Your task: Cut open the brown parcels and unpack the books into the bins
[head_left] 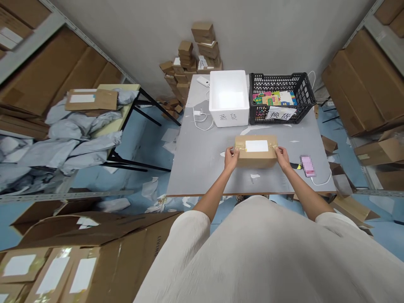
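Note:
A taped cardboard box (256,162) with a white label on its top lies on the grey table (198,168) in front of me. My left hand (231,158) grips its left end, and my right hand (282,157) grips its right end, thumbs toward me. The fingers curl around the far side of each end and are partly hidden. Just right of my right hand lies a black and yellow tool (296,166), perhaps a cutter, beside a phone (307,165) on a white cable.
Behind the box stand a white foam bin (229,118) and a black plastic crate (282,120) holding colourful books. Small cartons (205,50) are stacked by the wall. Grey parcels (91,147) pile up at left; a large open carton (132,252) of boxes stands at lower left. Paper scraps litter the floor.

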